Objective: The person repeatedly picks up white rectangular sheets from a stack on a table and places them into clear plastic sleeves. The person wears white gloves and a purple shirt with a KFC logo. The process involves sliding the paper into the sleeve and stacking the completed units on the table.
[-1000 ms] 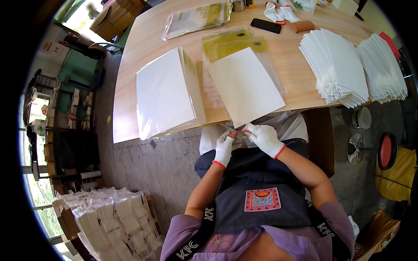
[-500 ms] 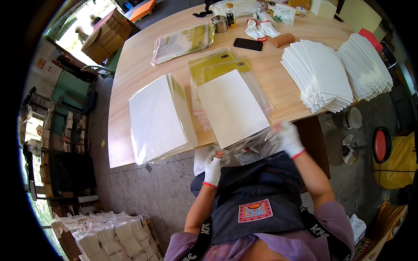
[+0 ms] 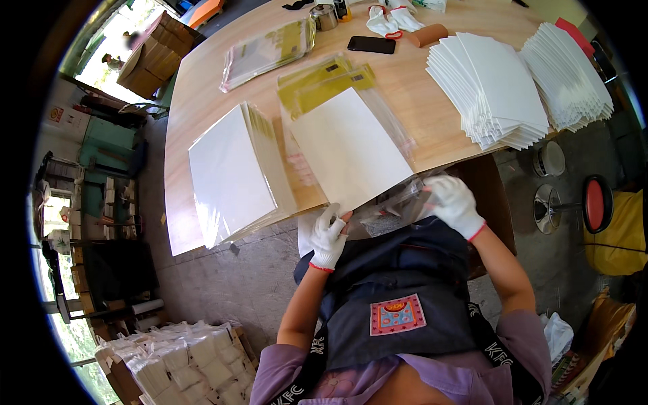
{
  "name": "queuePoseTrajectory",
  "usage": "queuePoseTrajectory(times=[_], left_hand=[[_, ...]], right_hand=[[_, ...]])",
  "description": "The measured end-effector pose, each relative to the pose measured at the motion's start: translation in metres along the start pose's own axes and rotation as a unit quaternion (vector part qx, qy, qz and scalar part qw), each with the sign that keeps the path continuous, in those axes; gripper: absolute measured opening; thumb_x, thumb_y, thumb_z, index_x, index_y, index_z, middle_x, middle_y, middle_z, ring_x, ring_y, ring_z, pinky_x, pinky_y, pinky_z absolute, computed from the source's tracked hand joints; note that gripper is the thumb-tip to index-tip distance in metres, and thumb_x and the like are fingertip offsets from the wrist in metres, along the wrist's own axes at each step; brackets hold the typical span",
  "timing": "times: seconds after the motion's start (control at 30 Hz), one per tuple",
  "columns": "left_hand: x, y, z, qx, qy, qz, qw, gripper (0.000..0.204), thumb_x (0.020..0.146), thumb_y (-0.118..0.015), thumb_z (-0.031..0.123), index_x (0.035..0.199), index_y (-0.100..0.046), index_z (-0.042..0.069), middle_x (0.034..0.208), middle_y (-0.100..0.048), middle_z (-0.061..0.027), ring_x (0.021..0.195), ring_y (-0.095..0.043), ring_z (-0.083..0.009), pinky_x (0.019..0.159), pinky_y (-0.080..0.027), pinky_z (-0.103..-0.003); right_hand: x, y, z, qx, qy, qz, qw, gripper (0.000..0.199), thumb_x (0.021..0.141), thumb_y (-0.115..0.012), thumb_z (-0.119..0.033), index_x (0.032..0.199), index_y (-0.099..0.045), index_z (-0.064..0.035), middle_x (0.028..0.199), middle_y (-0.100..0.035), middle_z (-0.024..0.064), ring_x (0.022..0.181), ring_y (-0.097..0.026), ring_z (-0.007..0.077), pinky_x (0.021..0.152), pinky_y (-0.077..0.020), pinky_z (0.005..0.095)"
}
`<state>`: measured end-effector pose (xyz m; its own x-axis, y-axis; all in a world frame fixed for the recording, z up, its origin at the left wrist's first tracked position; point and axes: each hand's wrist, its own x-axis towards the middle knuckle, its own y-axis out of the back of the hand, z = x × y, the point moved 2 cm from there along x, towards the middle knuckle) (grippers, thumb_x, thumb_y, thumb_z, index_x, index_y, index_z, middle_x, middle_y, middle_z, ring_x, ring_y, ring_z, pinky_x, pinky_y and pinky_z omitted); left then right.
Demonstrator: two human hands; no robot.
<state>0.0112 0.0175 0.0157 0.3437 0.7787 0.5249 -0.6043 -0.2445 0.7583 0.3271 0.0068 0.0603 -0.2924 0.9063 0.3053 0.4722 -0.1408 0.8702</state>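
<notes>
A white rectangular board (image 3: pixel 352 145) lies at the table's near edge, partly inside a clear plastic bag (image 3: pixel 398 204) whose loose end hangs over the edge toward my lap. My left hand (image 3: pixel 329 239), in a white knit glove with a red cuff, is closed at the board's near corner, thumb and fingers pinching the bag's edge. My right hand (image 3: pixel 454 206), gloved the same way, grips the bag's film near the board's right corner. Beneath the board are clear bags with olive-green ends (image 3: pixel 331 94). To the left rests a stack of bagged white boards (image 3: pixel 233 172).
Fanned stacks of white boards (image 3: pixel 493 94) stand on the table's right side. Farther back lie more bags (image 3: pixel 266 54), a black phone (image 3: pixel 371 44), a metal pot (image 3: pixel 324 17) and a brown cylinder (image 3: pixel 427 35). A red-seated stool (image 3: pixel 594 212) stands to the right.
My left fingers have come up to the board's near corner. My right hand, blurred by motion before, is now steadier and slightly farther from the board's right corner. The whole view has shifted.
</notes>
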Motion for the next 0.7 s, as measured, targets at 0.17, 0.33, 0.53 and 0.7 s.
queuePoseTrajectory(times=[0.17,0.33,0.53,0.7], left_hand=[[-0.002,0.002,-0.016,-0.019,0.037,-0.002,0.999,0.014,0.075,-0.068,0.008,0.088,-0.062,0.004,0.093,-0.061,-0.0102,0.075,-0.057,-0.0227,0.063,-0.045,-0.032],[0.001,-0.003,-0.009,-0.353,0.412,0.075,0.837,0.023,0.082,-0.063,0.004,0.103,-0.054,0.001,0.082,-0.057,-0.001,0.062,-0.05,-0.0076,0.055,-0.042,-0.021],[0.005,-0.003,-0.025,-0.608,0.494,0.117,0.61,0.035,0.082,-0.059,-0.001,0.115,-0.049,-0.001,0.081,-0.054,-0.0024,0.061,-0.051,-0.0096,0.055,-0.044,-0.023],[0.041,0.009,-0.026,-0.53,0.474,0.047,0.702,0.03,0.084,-0.055,0.003,0.113,-0.05,-0.003,0.082,-0.054,-0.0021,0.06,-0.05,-0.0085,0.054,-0.044,-0.023]], right_hand=[[0.048,-0.024,-0.007,0.038,0.024,-0.042,0.998,0.026,0.067,-0.071,-0.025,0.087,-0.06,-0.0116,0.092,-0.058,0.0045,0.091,-0.055,0.025,0.077,-0.0438,0.0398],[0.061,-0.048,0.005,0.037,-0.071,0.026,0.996,0.019,0.073,-0.068,-0.023,0.078,-0.058,-0.009,0.074,-0.058,0.0101,0.073,-0.058,0.03,0.065,-0.0456,0.0398],[0.067,-0.031,-0.018,0.11,-0.001,0.115,0.987,0.017,0.074,-0.068,-0.018,0.086,-0.058,-0.0096,0.082,-0.061,0.006,0.08,-0.06,0.0257,0.071,-0.0471,0.038],[0.051,-0.057,-0.047,0.076,0.127,-0.011,0.989,0.029,0.077,-0.064,-0.028,0.101,-0.061,-0.011,0.095,-0.061,0.0017,0.095,-0.058,0.0197,0.082,-0.0442,0.0333]])
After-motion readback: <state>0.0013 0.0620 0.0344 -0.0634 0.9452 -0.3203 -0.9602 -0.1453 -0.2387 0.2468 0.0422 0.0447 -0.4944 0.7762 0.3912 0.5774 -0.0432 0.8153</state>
